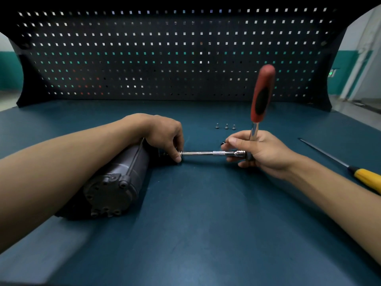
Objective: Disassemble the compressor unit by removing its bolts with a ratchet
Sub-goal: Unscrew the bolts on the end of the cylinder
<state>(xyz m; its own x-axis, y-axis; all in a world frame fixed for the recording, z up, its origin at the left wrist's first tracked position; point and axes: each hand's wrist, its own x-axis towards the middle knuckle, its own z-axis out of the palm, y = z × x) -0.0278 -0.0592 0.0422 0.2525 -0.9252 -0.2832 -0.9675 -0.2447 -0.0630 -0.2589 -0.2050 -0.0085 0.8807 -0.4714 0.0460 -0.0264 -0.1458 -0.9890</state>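
Table [206,223] dk teal-blue. Pegboard [165,58] black w/ grid of sq holes. Ratchet [262,96]: red handle w/ black inset, chrome shaft. Extension bar [202,153] chrome, knurled band. Compressor [123,172] dk grey-black. Screwdriver [367,178]: yellow handle, dark shaft. Bolts [226,126] grey.

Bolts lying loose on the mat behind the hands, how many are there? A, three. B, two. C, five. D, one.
A: three bolts stand in a row on the blue mat, just beyond the right hand that grips the ratchet.
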